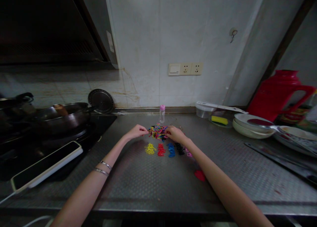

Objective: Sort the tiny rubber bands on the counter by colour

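Note:
A mixed heap of small coloured rubber bands lies on the steel counter. My left hand pinches at the heap's left edge. My right hand is closed at its right edge. In front of the heap sit sorted little piles: yellow, red, blue, black and pink, the pink one partly hidden by my right forearm. A small red object lies by that forearm. A small bottle with a pink cap stands behind the heap.
A wok and a lid sit on the stove at left, with a phone on its near edge. Stacked plates, a sponge, a plastic box and a red thermos crowd the right.

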`<action>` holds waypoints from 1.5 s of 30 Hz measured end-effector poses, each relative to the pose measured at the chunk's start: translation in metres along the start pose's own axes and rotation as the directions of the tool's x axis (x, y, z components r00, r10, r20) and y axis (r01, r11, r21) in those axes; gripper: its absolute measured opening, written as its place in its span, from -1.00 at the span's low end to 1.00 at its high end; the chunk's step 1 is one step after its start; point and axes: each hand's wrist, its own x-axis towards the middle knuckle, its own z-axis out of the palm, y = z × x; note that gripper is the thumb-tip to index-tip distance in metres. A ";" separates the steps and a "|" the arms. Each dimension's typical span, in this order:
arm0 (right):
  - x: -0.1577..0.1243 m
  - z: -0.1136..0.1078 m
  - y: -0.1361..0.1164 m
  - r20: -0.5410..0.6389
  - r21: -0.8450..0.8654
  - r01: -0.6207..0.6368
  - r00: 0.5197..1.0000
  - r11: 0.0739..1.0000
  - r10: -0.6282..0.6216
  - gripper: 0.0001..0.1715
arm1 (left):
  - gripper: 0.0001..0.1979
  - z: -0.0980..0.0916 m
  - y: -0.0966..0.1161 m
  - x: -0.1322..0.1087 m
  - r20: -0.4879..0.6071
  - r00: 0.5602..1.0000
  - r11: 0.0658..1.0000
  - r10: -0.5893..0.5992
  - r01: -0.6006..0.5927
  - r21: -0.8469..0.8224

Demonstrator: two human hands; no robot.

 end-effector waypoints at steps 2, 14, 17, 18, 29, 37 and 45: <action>0.001 -0.001 0.000 -0.005 0.018 0.005 1.000 1.000 -0.005 -0.84 | -0.66 0.000 -0.001 0.000 -0.002 1.000 1.000 0.004 -0.004 -0.002; 0.003 0.000 0.008 0.000 0.128 -0.044 0.999 0.991 0.044 -0.84 | -0.65 0.001 -0.003 0.002 -0.015 1.000 1.000 -0.008 0.009 0.004; 0.003 0.001 0.011 -0.012 0.154 -0.028 0.999 0.988 0.030 -0.83 | -0.65 0.001 -0.005 0.002 -0.019 1.000 1.000 -0.005 0.005 0.001; 0.003 0.001 0.011 -0.023 0.166 -0.020 0.999 0.986 0.024 -0.84 | -0.65 0.001 -0.005 0.002 -0.019 1.000 1.000 -0.004 0.004 -0.002; 0.008 -0.008 0.025 -0.090 0.403 -0.055 0.991 0.914 0.099 -0.78 | -0.69 0.004 0.001 0.001 -0.060 0.998 1.000 -0.016 0.015 -0.024; 0.003 -0.019 0.035 0.051 0.647 -0.059 0.998 0.760 0.034 -0.69 | -0.71 0.006 0.003 0.005 -0.082 0.996 1.000 0.020 -0.020 0.002; -0.030 -0.024 0.044 0.192 0.651 -0.144 0.981 0.746 0.022 -0.72 | -0.71 0.012 -0.010 0.009 -0.100 0.992 0.994 0.079 -0.071 0.081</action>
